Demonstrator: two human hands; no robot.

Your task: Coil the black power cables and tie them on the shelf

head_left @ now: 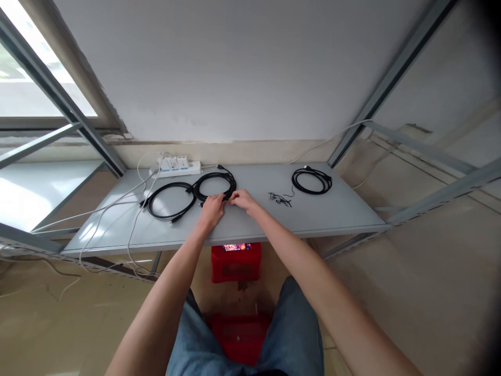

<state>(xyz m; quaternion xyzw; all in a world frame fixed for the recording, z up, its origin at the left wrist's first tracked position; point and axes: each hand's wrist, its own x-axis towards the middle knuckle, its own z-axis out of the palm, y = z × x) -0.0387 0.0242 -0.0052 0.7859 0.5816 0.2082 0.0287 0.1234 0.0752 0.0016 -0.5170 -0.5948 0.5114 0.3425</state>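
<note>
Both my hands meet at the near edge of a coiled black cable [214, 186] lying on the grey shelf [336, 211]. My left hand [212, 207] has its fingers curled and pinched on the coil's near side. My right hand [242, 199] pinches the same coil just to the right of it. A second black coil [169, 200] lies to the left, overlapping the first. A third coil [312, 180] lies apart at the right. A small pile of black twist ties [280, 199] sits just right of my right hand.
A white power strip [176, 166] with plugged adapters sits at the shelf's back left, with white cords trailing off the left edge. Red crates [236, 262] stand under the shelf by my knees. Slanted metal frame bars flank both sides.
</note>
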